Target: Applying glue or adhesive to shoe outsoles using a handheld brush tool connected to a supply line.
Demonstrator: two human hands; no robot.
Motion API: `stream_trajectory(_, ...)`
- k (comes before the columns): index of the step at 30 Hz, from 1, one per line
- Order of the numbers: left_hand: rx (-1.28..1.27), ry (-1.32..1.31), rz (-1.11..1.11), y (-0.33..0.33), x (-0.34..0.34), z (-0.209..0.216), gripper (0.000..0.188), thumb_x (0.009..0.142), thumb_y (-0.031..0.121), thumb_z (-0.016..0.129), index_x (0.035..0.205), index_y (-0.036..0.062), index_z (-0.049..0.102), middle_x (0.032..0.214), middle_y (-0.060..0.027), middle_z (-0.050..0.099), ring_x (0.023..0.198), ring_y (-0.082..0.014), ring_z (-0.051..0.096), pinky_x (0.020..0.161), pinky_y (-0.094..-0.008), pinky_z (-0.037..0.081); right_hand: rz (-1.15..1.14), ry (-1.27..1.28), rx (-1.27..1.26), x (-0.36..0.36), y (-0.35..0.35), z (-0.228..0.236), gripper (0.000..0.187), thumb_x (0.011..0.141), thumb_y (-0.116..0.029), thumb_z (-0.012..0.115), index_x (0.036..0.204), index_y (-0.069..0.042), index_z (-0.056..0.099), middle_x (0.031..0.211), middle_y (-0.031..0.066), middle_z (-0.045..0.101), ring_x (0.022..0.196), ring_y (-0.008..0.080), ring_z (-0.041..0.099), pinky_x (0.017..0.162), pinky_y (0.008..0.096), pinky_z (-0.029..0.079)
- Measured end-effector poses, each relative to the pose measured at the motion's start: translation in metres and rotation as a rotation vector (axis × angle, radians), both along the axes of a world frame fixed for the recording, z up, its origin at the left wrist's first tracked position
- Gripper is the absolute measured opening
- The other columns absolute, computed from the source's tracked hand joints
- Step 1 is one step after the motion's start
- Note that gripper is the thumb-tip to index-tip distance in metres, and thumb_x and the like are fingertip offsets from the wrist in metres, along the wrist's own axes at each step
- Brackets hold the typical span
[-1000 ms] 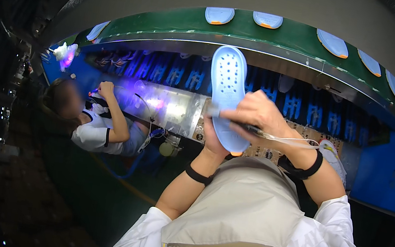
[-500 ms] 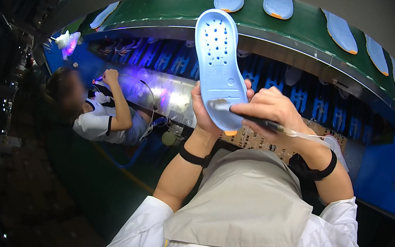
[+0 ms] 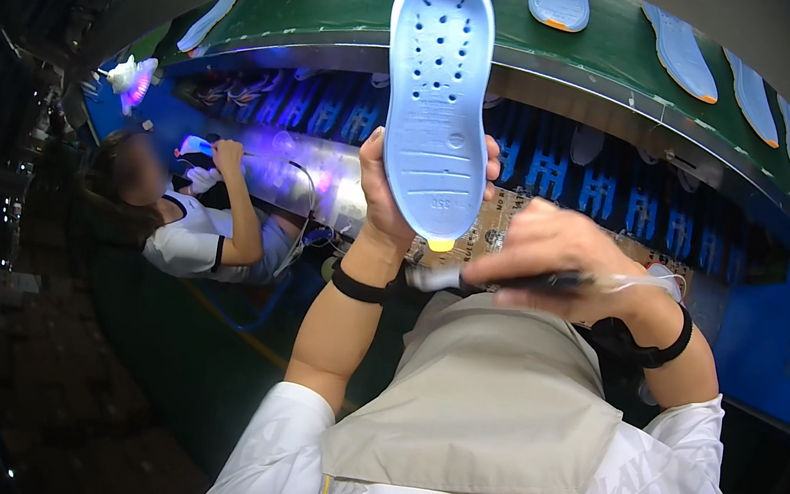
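My left hand (image 3: pixel 389 181) is closed round the lower half of a light blue shoe sole (image 3: pixel 436 137), thumb on one edge and fingertips on the other. The sole stands nearly upright, with its patterned, hole-dotted face toward me and a yellow patch at its lower end. Below and to the right, my right hand (image 3: pixel 565 256) is closed on the black handle of a brush (image 3: pixel 436 278). The pale brush head points left, smeared by motion and apart from the sole. A clear tube (image 3: pixel 647 283) runs from the handle's rear past my right wrist.
A green belt (image 3: pixel 603 59) with a metal edge crosses ahead, carrying several blue soles (image 3: pixel 680 50). Blue racks (image 3: pixel 547 167) line the space beneath it. At left a co-worker (image 3: pixel 200 230) sits by purple light. A blue panel (image 3: pixel 776 336) stands at right.
The brush has come off the sole's lower end and moved down toward me. My left hand has raised the sole slightly and turned it more upright. The belt's soles have shifted slightly.
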State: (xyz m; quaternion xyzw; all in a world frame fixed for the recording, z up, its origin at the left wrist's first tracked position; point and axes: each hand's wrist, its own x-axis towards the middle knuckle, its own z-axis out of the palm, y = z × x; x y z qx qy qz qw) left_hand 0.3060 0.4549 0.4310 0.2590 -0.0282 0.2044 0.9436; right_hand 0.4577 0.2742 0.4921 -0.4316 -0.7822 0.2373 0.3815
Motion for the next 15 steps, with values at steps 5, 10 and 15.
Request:
stream_trajectory(5,0.243,0.144,-0.02,0.008,0.002,0.006,0.093,0.094,0.072,0.035,0.142,-0.0065,0.05,0.12,-0.031,0.065,0.097,-0.0396,0.07,0.084,-0.0491,0.06,-0.01,-0.17,0.039,0.003,0.006,-0.004,0.035,0.085,-0.014,0.081,0.119,-0.016,0.075,0.088,0.002,0.067,0.088,0.0223,0.062,0.08,0.0389,0.041)
stream_trajectory(10,0.357,0.211,-0.098,0.017,0.003,0.012,0.078,0.101,0.054,0.031,0.141,-0.0097,0.052,0.118,-0.0332,0.068,0.098,-0.0403,0.073,0.088,-0.0476,0.061,-0.174,-0.235,0.054,0.005,0.006,0.006,0.036,0.08,-0.013,0.084,0.116,-0.013,0.077,0.088,0.0026,0.067,0.089,0.0219,0.061,0.078,0.0383,0.041)
stream_trajectory(15,0.287,0.273,-0.178,0.026,0.007,0.012,0.062,0.104,0.04,0.033,0.133,-0.0083,0.06,0.113,-0.028,0.072,0.098,-0.0364,0.074,0.088,-0.044,0.061,0.096,-0.214,0.055,0.007,0.01,0.004,0.041,0.079,-0.012,0.084,0.119,-0.014,0.076,0.093,0.0034,0.066,0.089,0.0225,0.061,0.079,0.0384,0.041)
